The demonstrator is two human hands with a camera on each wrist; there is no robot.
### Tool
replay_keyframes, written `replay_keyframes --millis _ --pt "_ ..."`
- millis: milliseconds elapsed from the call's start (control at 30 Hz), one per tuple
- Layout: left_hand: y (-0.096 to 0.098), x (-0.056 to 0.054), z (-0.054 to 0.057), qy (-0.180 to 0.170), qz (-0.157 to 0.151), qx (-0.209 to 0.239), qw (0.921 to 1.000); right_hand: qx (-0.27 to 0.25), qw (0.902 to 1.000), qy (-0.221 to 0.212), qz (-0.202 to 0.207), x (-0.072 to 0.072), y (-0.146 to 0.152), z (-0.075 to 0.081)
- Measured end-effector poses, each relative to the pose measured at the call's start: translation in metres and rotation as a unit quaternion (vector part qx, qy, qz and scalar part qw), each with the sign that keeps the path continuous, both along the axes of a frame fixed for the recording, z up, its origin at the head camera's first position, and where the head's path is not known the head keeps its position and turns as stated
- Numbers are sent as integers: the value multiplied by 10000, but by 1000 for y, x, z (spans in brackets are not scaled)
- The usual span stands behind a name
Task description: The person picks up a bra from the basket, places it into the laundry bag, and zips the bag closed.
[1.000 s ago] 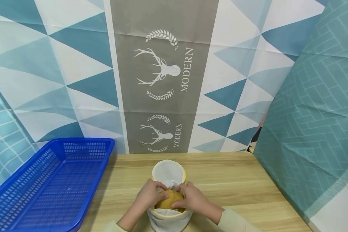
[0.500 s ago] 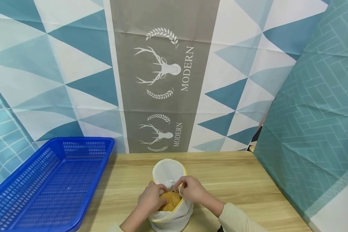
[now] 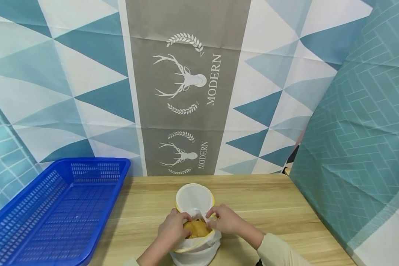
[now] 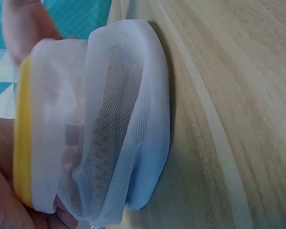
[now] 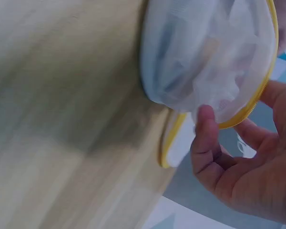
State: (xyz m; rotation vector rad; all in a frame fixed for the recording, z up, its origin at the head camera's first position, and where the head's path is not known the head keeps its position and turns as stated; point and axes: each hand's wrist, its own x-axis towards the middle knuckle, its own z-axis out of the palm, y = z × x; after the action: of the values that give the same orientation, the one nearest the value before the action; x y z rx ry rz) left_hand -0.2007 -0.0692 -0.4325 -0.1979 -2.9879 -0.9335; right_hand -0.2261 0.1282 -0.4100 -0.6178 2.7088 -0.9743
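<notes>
A white mesh laundry bag (image 3: 196, 255) with a yellow zip edge stands on the table, its round lid (image 3: 194, 199) folded back. Inside its mouth sits a bunched mustard-yellow item (image 3: 197, 228), most of it hidden by the bag and hands; its kind does not show. My left hand (image 3: 173, 228) holds the left side of the bag's rim, fingers and thumb at the mustard-yellow item. In the left wrist view the yellow zip edge (image 4: 23, 138) runs beside that hand. On the opposite side, my right hand (image 3: 227, 220) pinches the rim, thumb and fingers curled around the mesh edge.
A blue perforated plastic basket (image 3: 121, 192) stands to the left on the wooden table (image 3: 259, 207). Behind the table hangs a patterned cloth (image 3: 183, 22), and a teal cloth (image 3: 359, 147) hangs along the right side.
My right hand has left the mustard-yellow item for the bag's right rim, then shifted slightly right. The rim there is drawn up around the item. My left hand stays at the left side.
</notes>
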Motion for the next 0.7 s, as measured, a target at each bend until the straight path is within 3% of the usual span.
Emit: replay_keyframes --millis 100,400,700 --pt "-3 0 2 -83 -83 75 9999 237 9993 -135 267 3 2 -6" --pt "-9 -1 10 -76 -266 142 9995 249 9990 -234 295 3 2 -7" --pt "-8 -1 6 -15 -202 82 9998 396 9980 -260 416 3 3 -4"
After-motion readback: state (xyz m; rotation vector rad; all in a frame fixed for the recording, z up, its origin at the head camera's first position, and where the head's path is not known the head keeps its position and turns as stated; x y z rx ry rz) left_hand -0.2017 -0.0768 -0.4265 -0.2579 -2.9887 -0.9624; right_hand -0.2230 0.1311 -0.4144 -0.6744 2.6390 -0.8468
